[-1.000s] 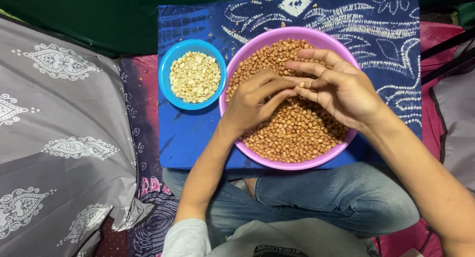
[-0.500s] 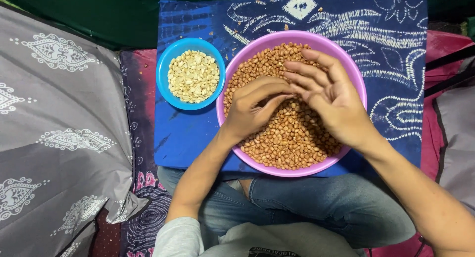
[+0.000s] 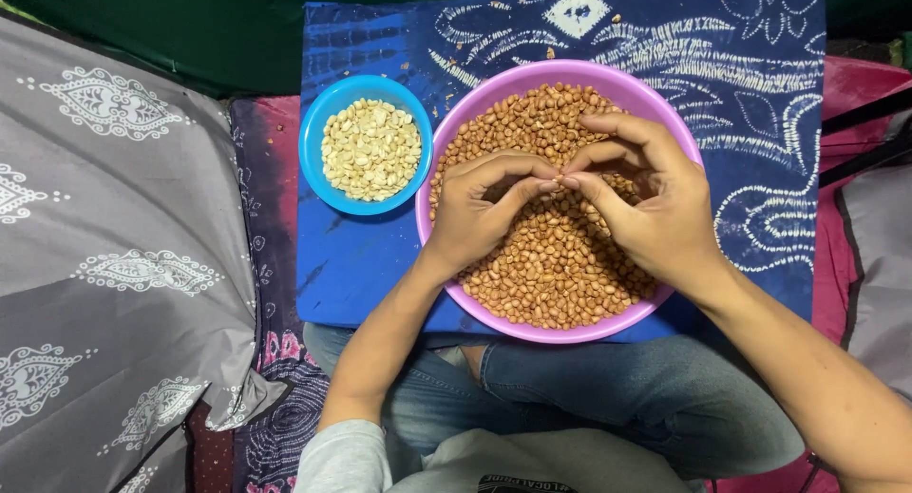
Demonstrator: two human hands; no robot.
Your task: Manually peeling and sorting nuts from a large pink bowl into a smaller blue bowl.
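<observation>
A peanut is pinched between the fingertips of the left hand and right hand, held together over the purple bowl. Most red-skinned peanuts remain unpeeled; a smaller share of skinned peanuts lies in the blue bowl.

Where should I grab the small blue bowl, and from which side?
Judging by its pose, take the blue bowl by its left rim, coming from the left. It sits upright and full of pale nuts, so keep it level. Its right rim nearly meets the purple bowl, where the left hand and right hand work.
</observation>
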